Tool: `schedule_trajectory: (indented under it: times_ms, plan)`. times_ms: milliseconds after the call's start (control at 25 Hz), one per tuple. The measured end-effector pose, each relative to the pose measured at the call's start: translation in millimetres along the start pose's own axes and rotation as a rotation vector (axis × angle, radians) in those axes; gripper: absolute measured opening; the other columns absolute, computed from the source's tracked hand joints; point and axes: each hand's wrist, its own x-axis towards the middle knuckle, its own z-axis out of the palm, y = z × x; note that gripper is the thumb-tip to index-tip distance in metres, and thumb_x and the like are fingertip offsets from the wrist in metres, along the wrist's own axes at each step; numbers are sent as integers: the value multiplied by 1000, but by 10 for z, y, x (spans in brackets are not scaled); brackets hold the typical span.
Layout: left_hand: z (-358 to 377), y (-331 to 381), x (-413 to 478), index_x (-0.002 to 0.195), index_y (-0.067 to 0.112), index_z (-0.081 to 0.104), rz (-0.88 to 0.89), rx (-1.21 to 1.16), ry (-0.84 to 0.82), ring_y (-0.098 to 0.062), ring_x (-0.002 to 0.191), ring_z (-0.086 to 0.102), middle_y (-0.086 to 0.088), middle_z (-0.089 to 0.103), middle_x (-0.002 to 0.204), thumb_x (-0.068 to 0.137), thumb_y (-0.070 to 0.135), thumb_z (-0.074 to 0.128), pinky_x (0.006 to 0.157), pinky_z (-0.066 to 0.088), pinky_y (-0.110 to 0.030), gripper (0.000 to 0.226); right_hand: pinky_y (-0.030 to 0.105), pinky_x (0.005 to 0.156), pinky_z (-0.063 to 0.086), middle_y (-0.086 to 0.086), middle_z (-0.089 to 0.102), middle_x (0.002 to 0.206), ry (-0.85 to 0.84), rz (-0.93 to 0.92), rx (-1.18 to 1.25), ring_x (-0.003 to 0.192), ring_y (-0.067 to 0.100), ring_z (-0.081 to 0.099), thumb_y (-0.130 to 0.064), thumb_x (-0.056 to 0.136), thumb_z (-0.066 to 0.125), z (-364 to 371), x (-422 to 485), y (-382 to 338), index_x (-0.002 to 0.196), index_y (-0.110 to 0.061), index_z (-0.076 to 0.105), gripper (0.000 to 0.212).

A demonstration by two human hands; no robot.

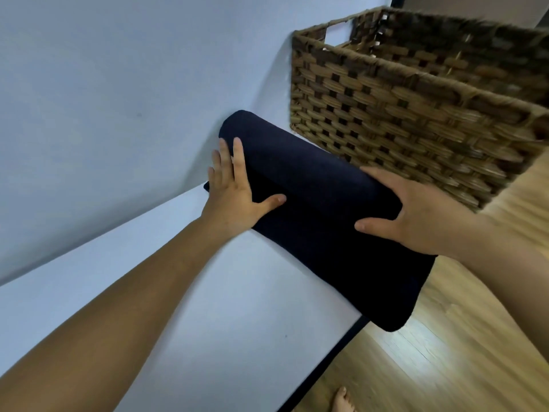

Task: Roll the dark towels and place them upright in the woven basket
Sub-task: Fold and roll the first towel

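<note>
**On the white worktop (208,307), 1 dark towel (312,185) sits part rolled under 2 hands**

Against the pale wall (118,99) the towel lies slantwise, its far part wound into a thick roll and its near part still flat. That flat tail runs toward the person and hangs past the worktop's dark front edge, above the wooden floor (430,352).

The left hand (234,197) lies on the roll's left end. Its grip is apart: the fingers are straight and point toward the wall, and the thumb is spread sideways onto the cloth. The right hand (416,215) covers the roll's right end. Its grip is clamped on the towel, with the fingers curved over the far side of the roll and the thumb pressed on the near side.

Just beyond the roll stands the woven basket (401,114), brown, box-shaped and open at the top, with a handle slot cut in its far wall. Its near lower corner comes close to the towel; I cannot tell whether they touch. The towel is outside the basket.

Down at the bottom edge of the scene, a bare foot (341,401) rests on the floor.
</note>
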Motion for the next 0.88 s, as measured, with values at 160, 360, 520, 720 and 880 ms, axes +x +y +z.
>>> schedule_trajectory:
  times_ms: [160, 360, 520, 720, 880]
  plan:
    - [-92, -173, 38, 155, 13, -10, 10, 218, -135, -26, 150, -12, -11, -12, 164, 81, 82, 28, 122, -4, -46, 108, 20, 103, 23, -13, 37, 151, -43, -50, -11, 139, 15, 34, -61, 70, 73, -109, 56, 69, 148, -45, 24, 94]
    - [-113, -236, 58, 157, 13, 2, 24, 329, -159, -21, 152, -6, -7, 1, 165, 81, 84, 20, 122, -3, -48, 105, 19, 105, 22, -26, 37, 137, -171, -137, 86, 134, 3, 34, -70, 62, 70, -283, 154, 204, 147, -45, 29, 97]
    - [-97, -259, 69, 157, 18, 2, 24, 325, -144, -20, 152, -5, -4, 2, 165, 76, 88, 18, 121, -2, -52, 108, 17, 104, 23, -28, 37, 140, -220, -146, 110, 131, -3, 34, -62, 66, 73, -339, 179, 291, 141, -54, 28, 88]
    - [-113, -253, 47, 156, 24, -2, 47, 311, -125, -17, 152, -5, 2, 0, 165, 74, 89, 21, 120, -4, -55, 107, 35, 114, 33, -28, 45, 142, -287, -131, 186, 132, -3, 42, -75, 52, 75, -386, 178, 366, 132, -66, 34, 90]
    - [-164, -222, 44, 156, 23, -3, 25, 355, -157, -17, 152, -5, 1, -2, 165, 75, 89, 17, 119, -4, -57, 107, 17, 101, 33, -27, 43, 140, -202, -153, 134, 127, 0, 42, -70, 61, 73, -335, 148, 340, 141, -55, 30, 91]
